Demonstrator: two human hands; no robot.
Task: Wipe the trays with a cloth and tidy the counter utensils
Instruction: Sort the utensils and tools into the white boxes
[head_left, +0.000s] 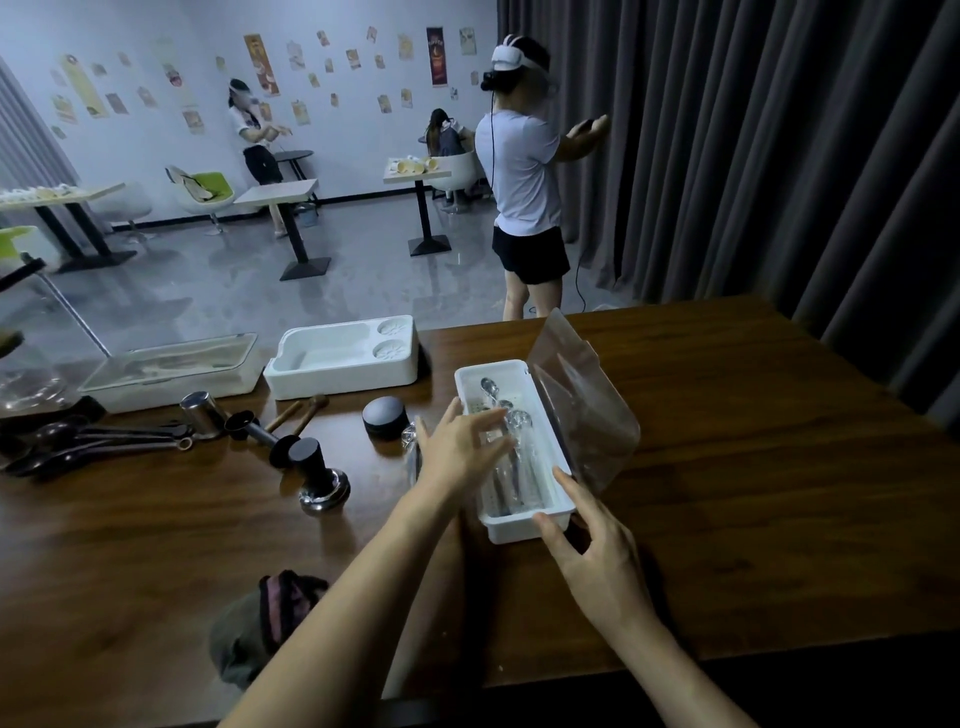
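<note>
A dark curtain (727, 156) hangs right; a poster-dotted white wall (156, 145) backs small tables (275, 195) on glossy grey floor (208, 291).

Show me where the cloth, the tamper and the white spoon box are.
cloth (249, 629): head view, on its crumpled dark middle.
tamper (324, 491): head view, on its shiny metal base.
white spoon box (506, 530): head view, on its near end wall.

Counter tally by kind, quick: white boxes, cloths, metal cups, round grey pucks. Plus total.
white boxes: 3
cloth: 1
metal cup: 1
grey puck: 1
Total: 6
</note>
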